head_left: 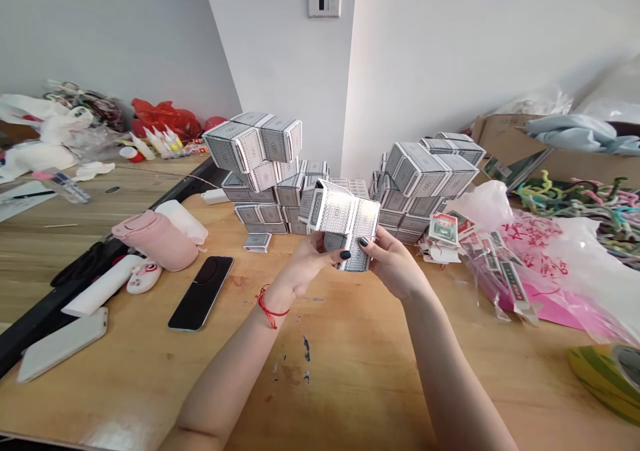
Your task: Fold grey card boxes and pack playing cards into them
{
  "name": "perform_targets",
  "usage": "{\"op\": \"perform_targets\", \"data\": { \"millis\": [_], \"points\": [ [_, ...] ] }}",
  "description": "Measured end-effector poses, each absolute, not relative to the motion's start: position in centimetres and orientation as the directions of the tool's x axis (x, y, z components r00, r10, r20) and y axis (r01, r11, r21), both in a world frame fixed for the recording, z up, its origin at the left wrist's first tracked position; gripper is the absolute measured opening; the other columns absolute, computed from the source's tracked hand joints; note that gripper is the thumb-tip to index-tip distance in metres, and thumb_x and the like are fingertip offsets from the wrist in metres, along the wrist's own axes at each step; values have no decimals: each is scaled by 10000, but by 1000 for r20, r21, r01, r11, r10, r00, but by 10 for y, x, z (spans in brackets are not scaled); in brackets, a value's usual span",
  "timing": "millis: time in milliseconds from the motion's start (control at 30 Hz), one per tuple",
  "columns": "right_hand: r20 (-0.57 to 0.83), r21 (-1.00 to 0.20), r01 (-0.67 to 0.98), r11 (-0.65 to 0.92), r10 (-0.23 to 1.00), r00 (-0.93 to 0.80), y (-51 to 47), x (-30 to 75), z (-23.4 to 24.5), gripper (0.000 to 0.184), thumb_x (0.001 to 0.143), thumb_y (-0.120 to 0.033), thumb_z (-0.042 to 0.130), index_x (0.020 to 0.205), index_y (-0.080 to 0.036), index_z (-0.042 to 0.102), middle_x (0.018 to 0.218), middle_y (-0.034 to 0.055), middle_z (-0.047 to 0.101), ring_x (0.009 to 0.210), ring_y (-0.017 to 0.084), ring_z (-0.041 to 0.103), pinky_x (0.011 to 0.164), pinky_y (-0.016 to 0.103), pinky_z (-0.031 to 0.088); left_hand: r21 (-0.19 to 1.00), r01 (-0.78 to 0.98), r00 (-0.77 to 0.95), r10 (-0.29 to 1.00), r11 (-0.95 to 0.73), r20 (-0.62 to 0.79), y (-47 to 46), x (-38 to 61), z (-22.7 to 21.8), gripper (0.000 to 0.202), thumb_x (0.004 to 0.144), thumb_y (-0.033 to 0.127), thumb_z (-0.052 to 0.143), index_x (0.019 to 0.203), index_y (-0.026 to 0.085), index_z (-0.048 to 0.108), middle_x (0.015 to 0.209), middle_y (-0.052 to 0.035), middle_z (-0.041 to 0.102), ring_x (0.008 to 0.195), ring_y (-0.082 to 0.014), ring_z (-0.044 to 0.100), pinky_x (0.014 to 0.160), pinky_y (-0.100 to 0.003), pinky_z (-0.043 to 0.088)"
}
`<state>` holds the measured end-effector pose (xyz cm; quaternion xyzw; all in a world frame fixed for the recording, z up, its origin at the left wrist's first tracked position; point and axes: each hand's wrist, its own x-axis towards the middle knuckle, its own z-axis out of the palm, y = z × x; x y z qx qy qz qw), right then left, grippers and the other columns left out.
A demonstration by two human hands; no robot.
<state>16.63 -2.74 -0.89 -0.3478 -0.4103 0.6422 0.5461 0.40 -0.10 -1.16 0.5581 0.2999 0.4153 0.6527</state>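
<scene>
Over the middle of the wooden surface (360, 377), the left hand (305, 261) and right hand (395, 261) are pinching a block of grey-and-white playing-card boxes (345, 227) between curled fingers, holding it up off the surface. A red string bracelet (269, 306) is circling the left wrist. Just behind the block, more boxes are standing in a left pile (260, 164) and a right pile (420, 184), with a loose box (257, 241) lying beside the left pile. A black smartphone (201, 292) is lying left of the hands, and a pink-printed plastic bag (545, 264) is lying to the right.
</scene>
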Motion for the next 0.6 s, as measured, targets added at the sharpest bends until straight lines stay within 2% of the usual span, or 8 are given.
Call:
{"op": "perform_targets", "data": {
  "millis": [200, 267, 333, 400, 467, 533, 600],
  "points": [
    [-34, -933, -352, -74, 992, -119, -23, 164, -12, 393, 705, -405, 632, 1075, -283, 577, 1042, 13, 635, 933, 189, 577, 729, 291, 477, 988, -151, 422, 904, -3, 67, -4, 8, -14, 494, 687, 377, 660, 1100, 145, 522, 1142, -127, 571, 977, -220, 558, 767, -307, 458],
    [-21, -940, -339, -47, 997, -79, -22, 162, -14, 404, 716, -436, 611, 1086, -281, 573, 1046, 8, 631, 936, 185, 570, 718, 269, 471, 995, -76, 398, 913, -60, 86, -6, 9, -14, 483, 705, 407, 632, 1099, 153, 519, 1119, -117, 585, 969, -214, 566, 761, -305, 464],
    [-34, -945, -325, -40, 999, -26, -20, 162, -17, 401, 729, -470, 582, 1080, -277, 578, 1011, 4, 636, 897, 176, 572, 685, 250, 468, 986, 87, 382, 919, -144, 101, -9, 8, -12, 410, 752, 459, 553, 1026, 153, 558, 1018, -98, 627, 911, -199, 587, 726, -292, 468],
    [-98, -947, -310, -84, 995, 30, -18, 163, -19, 402, 733, -502, 557, 1059, -268, 588, 929, 1, 646, 797, 158, 578, 614, 230, 459, 921, 312, 388, 916, -232, 99, -14, 5, -9, 400, 808, 504, 433, 859, 149, 609, 840, -75, 656, 778, -177, 605, 645, -269, 460],
    [-175, -942, -302, -148, 982, 66, -17, 165, -21, 416, 725, -529, 546, 1031, -250, 596, 838, -2, 646, 681, 139, 566, 536, 216, 436, 807, 499, 393, 913, -314, 112, -19, 1, -4, 447, 826, 516, 381, 728, 151, 620, 684, -57, 641, 643, -157, 590, 562, -253, 430],
    [-219, -935, -303, -184, 972, 83, -16, 168, -21, 434, 714, -547, 543, 1003, -229, 599, 793, 0, 639, 617, 132, 550, 498, 216, 423, 709, 599, 339, 920, -371, 195, -23, -1, 1, 398, 810, 497, 432, 751, 157, 630, 642, -46, 635, 591, -146, 578, 529, -244, 411],
    [-236, -935, -295, -198, 966, 100, -15, 170, -21, 437, 708, -554, 541, 982, -219, 598, 797, 7, 637, 605, 132, 547, 490, 220, 424, 657, 633, 265, 912, -410, 314, -26, -3, 6, 312, 794, 445, 494, 850, 169, 629, 658, -32, 644, 581, -134, 574, 535, -239, 417]
  ]
}}
